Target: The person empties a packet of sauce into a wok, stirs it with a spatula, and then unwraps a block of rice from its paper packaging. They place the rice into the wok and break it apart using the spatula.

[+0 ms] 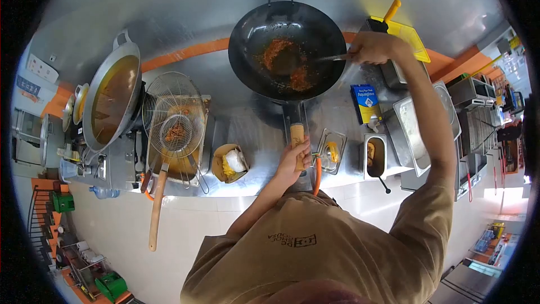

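Observation:
A black wok (pixel 250 50) sits at the middle of the counter, with reddish-orange bits of food (pixel 275 52) spread over its bottom in dark liquid or oil. My left hand (pixel 294 160) is wrapped round the wok's wooden handle (pixel 297 135). Over the wok's right rim, my right hand (pixel 371 48) is closed on a metal cooking utensil (pixel 336 57) that reaches into the pan; its head is hard to make out. Close to that hand lies a yellow-handled tool (pixel 392 10) on a yellow tray (pixel 413 38).
To the left, a large pan of brown liquid (pixel 115 93) stands beside a wire strainer (pixel 174 112) resting over a metal tray. A takeaway box of food (pixel 230 163) sits nearer. Right of the handle are small metal containers (pixel 374 157), a blue-yellow packet (pixel 367 104) and a large metal pan (pixel 413 129).

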Demonstrator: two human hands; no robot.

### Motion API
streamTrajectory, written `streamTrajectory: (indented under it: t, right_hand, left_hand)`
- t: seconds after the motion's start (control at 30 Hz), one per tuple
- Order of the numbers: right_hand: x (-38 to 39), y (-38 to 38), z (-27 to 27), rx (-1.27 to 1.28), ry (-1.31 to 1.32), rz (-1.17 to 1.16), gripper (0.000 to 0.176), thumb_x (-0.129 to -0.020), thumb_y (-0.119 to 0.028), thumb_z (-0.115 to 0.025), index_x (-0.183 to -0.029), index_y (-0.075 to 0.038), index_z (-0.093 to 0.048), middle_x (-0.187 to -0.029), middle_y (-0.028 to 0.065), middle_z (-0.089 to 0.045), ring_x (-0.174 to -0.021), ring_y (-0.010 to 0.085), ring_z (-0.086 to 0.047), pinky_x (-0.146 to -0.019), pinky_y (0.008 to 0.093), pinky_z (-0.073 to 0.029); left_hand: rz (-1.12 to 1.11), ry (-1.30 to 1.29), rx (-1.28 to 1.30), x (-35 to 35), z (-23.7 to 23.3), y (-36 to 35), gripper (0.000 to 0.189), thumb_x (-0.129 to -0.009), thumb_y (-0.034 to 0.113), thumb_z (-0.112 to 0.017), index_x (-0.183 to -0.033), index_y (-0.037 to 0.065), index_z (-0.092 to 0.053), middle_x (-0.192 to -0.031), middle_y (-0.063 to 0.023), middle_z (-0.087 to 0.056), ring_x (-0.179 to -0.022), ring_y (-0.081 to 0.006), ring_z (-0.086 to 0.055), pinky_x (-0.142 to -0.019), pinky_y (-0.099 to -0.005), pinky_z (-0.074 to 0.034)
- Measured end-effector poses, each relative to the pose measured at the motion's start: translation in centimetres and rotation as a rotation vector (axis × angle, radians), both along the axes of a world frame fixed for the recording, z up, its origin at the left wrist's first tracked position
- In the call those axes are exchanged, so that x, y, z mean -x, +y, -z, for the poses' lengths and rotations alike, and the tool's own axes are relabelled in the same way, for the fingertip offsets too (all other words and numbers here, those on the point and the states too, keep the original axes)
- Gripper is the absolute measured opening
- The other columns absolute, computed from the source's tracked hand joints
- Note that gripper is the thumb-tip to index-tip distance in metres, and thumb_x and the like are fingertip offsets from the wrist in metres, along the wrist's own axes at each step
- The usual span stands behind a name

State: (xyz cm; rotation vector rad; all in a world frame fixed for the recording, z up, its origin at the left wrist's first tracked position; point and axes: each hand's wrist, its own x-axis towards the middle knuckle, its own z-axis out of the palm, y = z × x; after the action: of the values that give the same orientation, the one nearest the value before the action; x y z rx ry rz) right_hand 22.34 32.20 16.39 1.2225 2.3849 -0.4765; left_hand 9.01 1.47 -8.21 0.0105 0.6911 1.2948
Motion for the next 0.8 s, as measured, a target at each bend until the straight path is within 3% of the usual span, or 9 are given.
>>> streamTrajectory:
  t: [0.13,0.2,0.27,0.37,0.4,0.47,0.57,0.7,0.8]
  right_hand:
    - [-1.9,-1.6,-7.8,-0.026,0.063,-0.145,0.017,-0.086,-0.021,-0.068,-0.092,-0.008,-0.077,-0.061,0.0037,-0.061,-0.053,0.0146,-0.056,-0.052,0.0325,-0.042]
    - [-1.9,-1.9,-9.6,-0.159,-0.157,-0.025,0.016,-0.086,-0.018,-0.068,-0.092,-0.008,-0.079,-0.068,0.0047,-0.067,-0.059,0.0165,-0.06,-0.058,0.0318,-0.046]
    - [-2.1,1.0,-6.3,-0.218,-0.22,-0.117,0.019,-0.085,-0.02,-0.07,-0.098,-0.008,-0.079,-0.073,0.0089,-0.069,-0.065,0.0206,-0.065,-0.062,0.0343,-0.049]
    - [-1.7,3.5,0.9,-0.325,-0.006,-0.276,0.021,-0.087,-0.022,-0.069,-0.1,-0.008,-0.078,-0.08,0.0146,-0.071,-0.072,0.0274,-0.069,-0.067,0.0391,-0.052]
    - [-0.7,2.9,1.6,-0.368,0.116,-0.272,0.021,-0.085,-0.023,-0.069,-0.093,-0.006,-0.078,-0.09,0.0187,-0.071,-0.085,0.0325,-0.07,-0.076,0.0435,-0.053]
    - [0.4,1.9,-0.2,-0.413,0.246,-0.276,0.021,-0.082,-0.023,-0.068,-0.086,-0.004,-0.077,-0.1,0.0228,-0.072,-0.097,0.0376,-0.07,-0.085,0.0479,-0.055]
    - [0.1,2.6,-5.6,-0.482,-0.137,-0.219,0.027,-0.082,-0.027,-0.071,-0.097,-0.004,-0.076,-0.1,0.0212,-0.072,-0.1,0.0385,-0.069,-0.089,0.0466,-0.055]
    - [0.8,5.3,0.3,-0.577,0.036,-0.227,0.028,-0.082,-0.03,-0.072,-0.097,-0.007,-0.074,-0.099,0.0161,-0.072,-0.097,0.0385,-0.07,-0.086,0.0472,-0.056]
    - [1.6,3.0,-0.9,-0.725,0.041,-0.315,0.026,-0.083,-0.027,-0.071,-0.101,-0.008,-0.071,-0.102,0.0159,-0.072,-0.098,0.0371,-0.07,-0.086,0.047,-0.056]
  left_hand:
    - [-0.02,0.071,0.024,0.9,0.7,-0.2,0.027,-0.095,0.023,-0.071,-0.115,0.013,-0.056,-0.077,0.0021,-0.05,-0.055,-0.0094,-0.047,-0.047,-0.025,-0.036]
    - [0.003,0.093,0.057,1.4,0.2,0.0,0.026,-0.095,0.024,-0.071,-0.112,0.013,-0.055,-0.076,0.0022,-0.05,-0.054,-0.0093,-0.047,-0.046,-0.0252,-0.036]
    - [0.045,0.121,0.085,2.0,-0.1,0.3,0.026,-0.094,0.025,-0.072,-0.11,0.013,-0.054,-0.075,0.0024,-0.05,-0.053,-0.0091,-0.047,-0.045,-0.0254,-0.036]
    - [0.107,0.178,0.112,2.8,0.0,0.3,0.026,-0.094,0.027,-0.072,-0.106,0.013,-0.053,-0.073,0.0024,-0.05,-0.051,-0.0088,-0.046,-0.044,-0.0255,-0.036]
    - [0.133,0.2,0.112,3.5,-0.1,0.2,0.027,-0.094,0.027,-0.072,-0.104,0.013,-0.052,-0.072,0.002,-0.05,-0.051,-0.0087,-0.046,-0.044,-0.0255,-0.036]
    - [0.149,0.227,0.109,4.9,-0.2,0.1,0.027,-0.094,0.027,-0.072,-0.103,0.013,-0.051,-0.072,0.0017,-0.05,-0.05,-0.0085,-0.046,-0.043,-0.0256,-0.035]
    - [0.108,0.255,0.096,5.6,0.0,-0.2,0.028,-0.094,0.028,-0.072,-0.101,0.013,-0.05,-0.07,0.0016,-0.049,-0.05,-0.0083,-0.046,-0.042,-0.0256,-0.035]
    - [0.154,0.314,0.105,5.9,-0.2,-0.4,0.025,-0.095,0.029,-0.072,-0.099,0.014,-0.052,-0.066,0.0036,-0.05,-0.047,-0.0071,-0.046,-0.04,-0.0249,-0.032]
    - [0.187,0.338,0.105,7.0,-0.5,-0.1,0.029,-0.093,0.03,-0.074,-0.098,0.013,-0.051,-0.067,0.0028,-0.05,-0.048,-0.0076,-0.046,-0.041,-0.0254,-0.033]
